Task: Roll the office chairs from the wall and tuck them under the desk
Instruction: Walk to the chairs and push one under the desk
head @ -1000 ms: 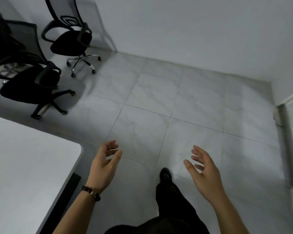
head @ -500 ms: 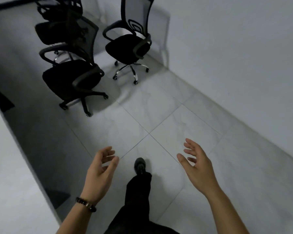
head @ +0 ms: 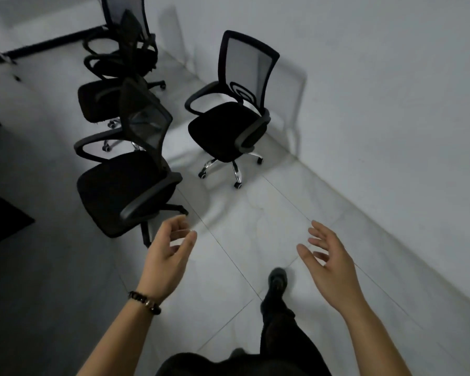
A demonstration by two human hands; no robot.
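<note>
Several black mesh-back office chairs stand ahead. The nearest chair [head: 125, 185] has a black base and faces left, its armrest just beyond my left hand [head: 168, 256]. A second chair [head: 228, 128] with a chrome base stands against the white wall. Two more chairs [head: 120, 63] sit further back. My left hand is open and holds nothing, its fingers loosely curled. My right hand [head: 329, 261] is open too, its fingers spread over the floor. Neither hand touches a chair.
The white wall [head: 364, 90] runs along the right. Pale floor tiles [head: 242, 226] lie between me and the chairs. Dark desk parts [head: 0, 215] show at the left edge. My dark shoe [head: 277, 280] steps forward between my hands.
The view has swung left and moved closer to the chairs, which now look larger and nearer. Both hands have stayed open and raised in front of me. The white desk top has left the view.
</note>
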